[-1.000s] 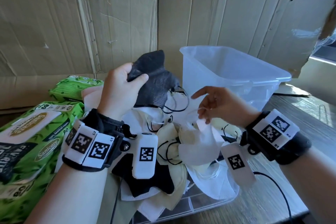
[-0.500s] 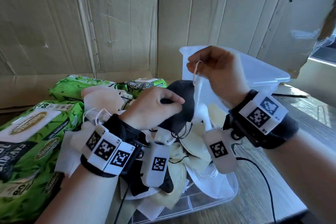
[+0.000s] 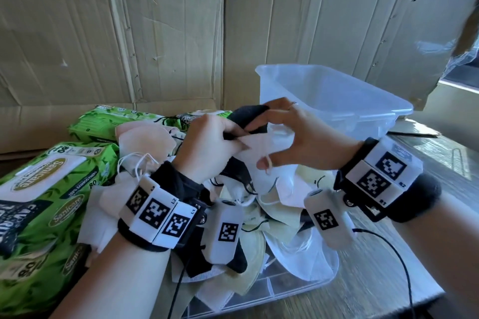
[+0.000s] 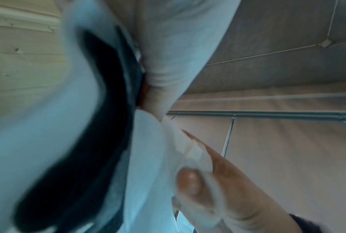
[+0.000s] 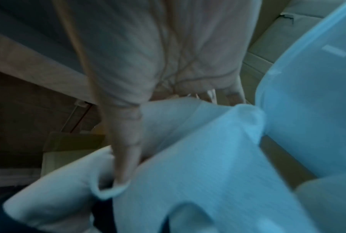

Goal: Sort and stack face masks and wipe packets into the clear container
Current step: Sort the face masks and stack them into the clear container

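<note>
Head view: left hand (image 3: 210, 147) and right hand (image 3: 293, 137) pinch stacked black mask (image 3: 246, 118) and white mask (image 3: 261, 147); align edges before lowering into the clear container (image 3: 337, 101) at two o'clock.

The left hand (image 3: 210, 145) and right hand (image 3: 298, 142) together pinch a white mask (image 3: 261, 153) and black mask (image 3: 248, 116), the clear container (image 3: 363, 101) just beyond the right hand.

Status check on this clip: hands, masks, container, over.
Left hand grips black mask with white mask. Right hand pinches the white mask too. Clear container looks empty behind them. Mask pile and wipe packets unsorted.
</note>
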